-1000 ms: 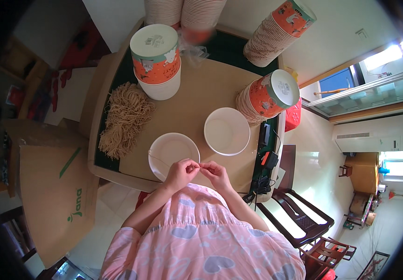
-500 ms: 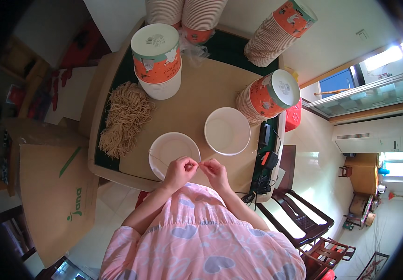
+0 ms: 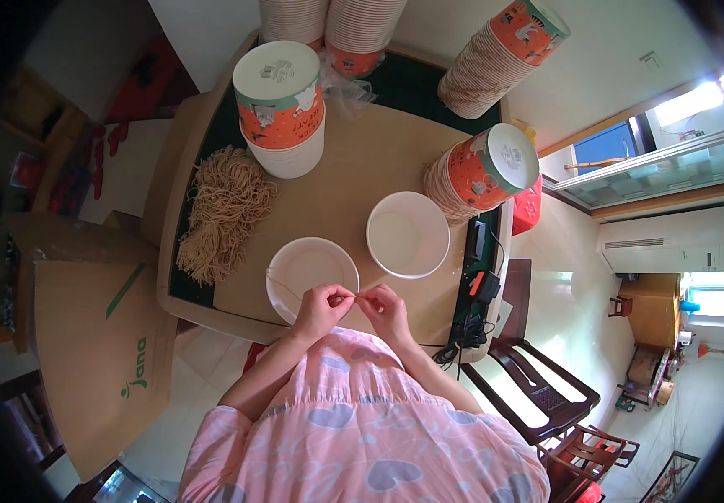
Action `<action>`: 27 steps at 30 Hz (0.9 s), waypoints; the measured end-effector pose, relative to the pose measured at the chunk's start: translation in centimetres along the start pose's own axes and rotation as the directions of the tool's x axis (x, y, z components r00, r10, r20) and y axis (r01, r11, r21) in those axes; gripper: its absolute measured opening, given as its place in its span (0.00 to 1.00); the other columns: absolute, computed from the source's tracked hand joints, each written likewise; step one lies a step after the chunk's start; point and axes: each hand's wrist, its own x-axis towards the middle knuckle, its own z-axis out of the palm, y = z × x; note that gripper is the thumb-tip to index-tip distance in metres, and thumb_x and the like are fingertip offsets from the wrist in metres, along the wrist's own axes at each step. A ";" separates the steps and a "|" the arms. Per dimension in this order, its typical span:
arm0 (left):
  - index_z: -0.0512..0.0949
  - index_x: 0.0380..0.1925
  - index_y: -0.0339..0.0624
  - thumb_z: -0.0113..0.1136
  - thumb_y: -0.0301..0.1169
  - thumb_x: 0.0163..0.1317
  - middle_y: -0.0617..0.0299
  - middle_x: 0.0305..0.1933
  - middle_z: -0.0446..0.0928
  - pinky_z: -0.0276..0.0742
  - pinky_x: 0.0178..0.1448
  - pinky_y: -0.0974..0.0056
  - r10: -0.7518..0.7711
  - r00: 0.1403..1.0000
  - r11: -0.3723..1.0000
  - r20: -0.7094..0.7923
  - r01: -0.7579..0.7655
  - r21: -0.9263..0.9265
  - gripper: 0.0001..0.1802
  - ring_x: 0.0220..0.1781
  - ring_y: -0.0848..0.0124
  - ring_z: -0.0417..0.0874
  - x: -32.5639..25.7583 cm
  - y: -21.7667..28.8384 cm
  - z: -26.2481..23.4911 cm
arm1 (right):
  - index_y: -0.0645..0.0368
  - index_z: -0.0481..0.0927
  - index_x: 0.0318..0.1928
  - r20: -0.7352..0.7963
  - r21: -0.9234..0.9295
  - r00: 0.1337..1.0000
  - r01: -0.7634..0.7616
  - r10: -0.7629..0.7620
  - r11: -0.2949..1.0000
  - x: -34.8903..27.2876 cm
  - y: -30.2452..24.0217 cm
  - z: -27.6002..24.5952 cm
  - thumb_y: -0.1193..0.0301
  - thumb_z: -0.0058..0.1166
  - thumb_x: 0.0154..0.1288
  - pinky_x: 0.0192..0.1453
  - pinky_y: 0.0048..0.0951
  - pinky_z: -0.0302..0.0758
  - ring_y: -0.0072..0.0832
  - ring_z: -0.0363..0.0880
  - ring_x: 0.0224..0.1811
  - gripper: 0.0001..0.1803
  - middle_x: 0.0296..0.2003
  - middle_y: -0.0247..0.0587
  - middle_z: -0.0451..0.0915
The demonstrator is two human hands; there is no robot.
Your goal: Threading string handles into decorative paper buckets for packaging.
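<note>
- Left hand (image 3: 318, 307) and right hand (image 3: 385, 307) pinch a thin tan string (image 3: 348, 295) between them
- White round paper lid (image 3: 312, 273) lies under the hands; its string looks unfinished; tan string bundle (image 3: 221, 214) waits on the tabletop (image 3: 362, 180)

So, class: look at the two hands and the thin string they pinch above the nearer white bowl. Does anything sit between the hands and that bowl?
Nothing visible does. The left hand and right hand pinch a thin string at the near rim of the white bowl, with no object between them. The second white bowl stands off to the right, apart.
</note>
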 end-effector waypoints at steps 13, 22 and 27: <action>0.80 0.29 0.36 0.61 0.25 0.56 0.69 0.21 0.77 0.66 0.26 0.75 -0.078 0.996 0.987 0.036 0.082 -0.141 0.03 0.23 0.84 0.71 -0.1 -1.1 -0.2 | 0.62 0.78 0.37 0.014 0.280 0.984 -0.176 0.179 0.944 -0.5 0.5 -0.3 0.76 0.60 0.58 0.32 0.16 0.71 0.14 0.72 0.28 0.06 0.27 0.30 0.76; 0.80 0.30 0.36 0.61 0.24 0.56 0.71 0.22 0.76 0.66 0.27 0.76 -0.087 0.995 0.984 0.048 0.093 -0.149 0.03 0.23 0.85 0.70 -0.1 -0.9 -0.2 | 0.65 0.77 0.37 0.044 0.158 0.992 -0.127 0.122 0.979 -0.6 0.7 0.2 0.77 0.56 0.61 0.34 0.15 0.71 0.13 0.74 0.30 0.05 0.29 0.30 0.78; 0.80 0.29 0.36 0.61 0.25 0.56 0.69 0.21 0.76 0.67 0.26 0.75 -0.077 0.996 0.985 0.040 0.083 -0.154 0.04 0.23 0.84 0.71 -0.3 -1.1 -0.1 | 0.65 0.76 0.36 0.081 0.243 0.978 -0.208 0.194 0.947 -0.4 0.7 0.0 0.76 0.55 0.62 0.34 0.14 0.70 0.12 0.73 0.30 0.04 0.28 0.29 0.77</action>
